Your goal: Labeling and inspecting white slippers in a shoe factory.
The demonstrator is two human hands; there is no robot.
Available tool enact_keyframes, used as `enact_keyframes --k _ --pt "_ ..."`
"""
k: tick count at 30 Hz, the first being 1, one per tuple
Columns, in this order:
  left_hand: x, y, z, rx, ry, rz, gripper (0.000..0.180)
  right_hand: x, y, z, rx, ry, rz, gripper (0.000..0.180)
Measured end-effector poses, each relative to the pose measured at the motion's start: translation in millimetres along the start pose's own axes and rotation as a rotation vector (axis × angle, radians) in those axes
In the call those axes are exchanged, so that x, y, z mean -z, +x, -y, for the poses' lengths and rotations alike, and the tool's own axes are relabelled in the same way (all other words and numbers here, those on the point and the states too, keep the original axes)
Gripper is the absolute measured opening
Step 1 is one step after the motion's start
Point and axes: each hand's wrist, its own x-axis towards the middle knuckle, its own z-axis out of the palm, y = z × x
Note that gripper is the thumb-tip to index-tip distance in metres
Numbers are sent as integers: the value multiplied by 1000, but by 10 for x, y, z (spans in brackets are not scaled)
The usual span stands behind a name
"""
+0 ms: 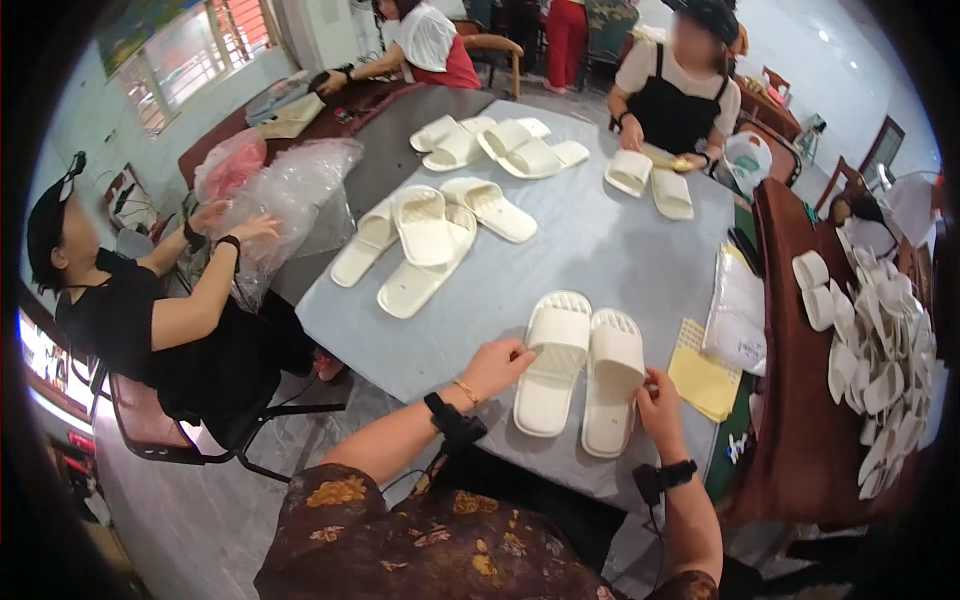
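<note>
Two cream-white slide slippers lie side by side on the table before me, soles down and toes pointing away. My left hand (495, 370) has its fingers closed at the outer edge of the left slipper (545, 400), by the strap. On the other side, my right hand (658, 405) pinches the outer edge of the right slipper (606, 425), just behind its strap. Farther off lies a group of loose slippers (405, 290), some resting on others. Behind it are several more slippers (535, 158).
A grey table (470, 345) spreads ahead. Yellow paper sheets (703, 385) and a clear plastic packet (738, 315) lie on my right, near a brown bench (775, 430) and a slipper heap (885, 370). One co-worker handles plastic bags (290, 190); another handles slippers (630, 172) opposite.
</note>
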Motion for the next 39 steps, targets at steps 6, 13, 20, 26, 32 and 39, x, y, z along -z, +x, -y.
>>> enact_keyframes --k 6,13,20,26,32,39 --pt "-145 76 149 87 -249 -153 34 -24 -94 15 42 -18 -71 23" --pt "-252 -98 108 10 -206 -236 32 -107 -109 -31 15 43 -158 15" --pt "-269 -144 93 28 -150 -230 32 -182 -150 -35 56 -2 -254 12" --pt "-285 -145 110 28 -140 -234 32 -197 -162 -21 30 59 -265 11" --pt "-263 -149 82 22 -134 -222 32 -198 -168 -53 11 82 -261 12" --pt "-273 -143 90 -7 -106 -257 29 -208 -168 -66 32 46 -275 13"
